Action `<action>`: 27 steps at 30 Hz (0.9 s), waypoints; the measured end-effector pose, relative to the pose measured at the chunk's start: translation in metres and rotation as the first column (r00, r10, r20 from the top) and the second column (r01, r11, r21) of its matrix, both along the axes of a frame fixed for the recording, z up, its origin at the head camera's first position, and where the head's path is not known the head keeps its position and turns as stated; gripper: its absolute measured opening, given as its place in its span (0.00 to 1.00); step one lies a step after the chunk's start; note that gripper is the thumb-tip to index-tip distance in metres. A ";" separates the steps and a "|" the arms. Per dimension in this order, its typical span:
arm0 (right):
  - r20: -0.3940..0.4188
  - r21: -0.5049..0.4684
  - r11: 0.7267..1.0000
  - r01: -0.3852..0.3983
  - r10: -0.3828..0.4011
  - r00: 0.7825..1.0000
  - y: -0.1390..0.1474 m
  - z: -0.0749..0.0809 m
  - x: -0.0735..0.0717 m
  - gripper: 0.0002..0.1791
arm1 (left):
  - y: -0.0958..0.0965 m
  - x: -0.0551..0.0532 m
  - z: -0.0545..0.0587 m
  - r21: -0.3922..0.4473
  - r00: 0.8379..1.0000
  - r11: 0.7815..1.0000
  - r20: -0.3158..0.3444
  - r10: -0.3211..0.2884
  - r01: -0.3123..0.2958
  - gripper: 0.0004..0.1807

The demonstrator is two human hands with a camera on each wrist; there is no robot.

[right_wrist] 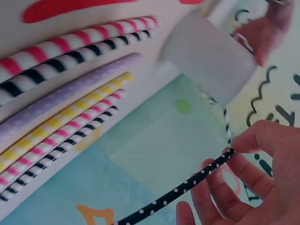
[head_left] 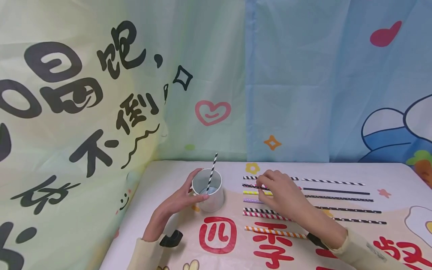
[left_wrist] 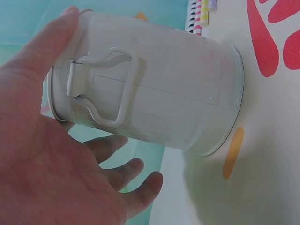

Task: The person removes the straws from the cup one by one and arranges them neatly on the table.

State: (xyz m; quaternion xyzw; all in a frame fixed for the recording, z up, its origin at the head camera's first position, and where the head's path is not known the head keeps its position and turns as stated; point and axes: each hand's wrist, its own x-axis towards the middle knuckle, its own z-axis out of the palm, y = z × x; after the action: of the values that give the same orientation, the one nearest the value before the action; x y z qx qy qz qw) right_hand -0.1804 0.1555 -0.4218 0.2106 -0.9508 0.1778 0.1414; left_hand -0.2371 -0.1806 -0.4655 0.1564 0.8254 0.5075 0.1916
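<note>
My left hand [head_left: 182, 195] grips a white cup [head_left: 214, 201] near its rim, the thumb on the near side; the cup stands upright on the table. Its small handle [left_wrist: 126, 93] faces the palm in the left wrist view. A black-and-white striped straw [head_left: 211, 173] leans inside the cup and pokes out above the rim. Over the laid-out straws, my right hand [head_left: 282, 191] pinches the end of a black straw with white dots [right_wrist: 176, 191] between thumb and index finger. In the right wrist view that straw slants down and away from the fingertips.
Beneath the right hand lie a yellow straw [head_left: 249, 192], a purple one [head_left: 250, 200], a red-striped one [head_left: 256, 214] and an orange-striped one [head_left: 270, 231]. Several dark straws, among them a plain black one [head_left: 337, 191], lie farther right. A printed curtain [head_left: 290, 112] hangs behind the table.
</note>
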 end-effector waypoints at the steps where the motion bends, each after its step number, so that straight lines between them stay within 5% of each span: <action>1: 0.005 0.020 1.000 0.005 -0.005 1.000 0.001 -0.002 0.001 0.09 | 0.000 0.000 0.000 0.004 1.000 1.000 0.000 -0.001 0.001 0.51; 9: -0.006 0.137 0.991 0.002 -0.002 1.000 0.008 -0.019 0.014 0.12 | -0.002 0.006 -0.005 0.002 1.000 1.000 0.017 -0.006 0.006 0.52; 27: -0.077 0.191 0.982 0.007 0.008 0.997 0.040 -0.026 0.031 0.10 | 0.000 0.000 -0.002 0.008 1.000 1.000 -0.006 0.003 -0.003 0.50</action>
State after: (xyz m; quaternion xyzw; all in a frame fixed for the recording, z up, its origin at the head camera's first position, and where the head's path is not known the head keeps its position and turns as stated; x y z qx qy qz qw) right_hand -0.1491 0.1957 -0.4479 0.2302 -0.9573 0.0773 0.1570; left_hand -0.2375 -0.1802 -0.4671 0.1573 0.8243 0.5104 0.1877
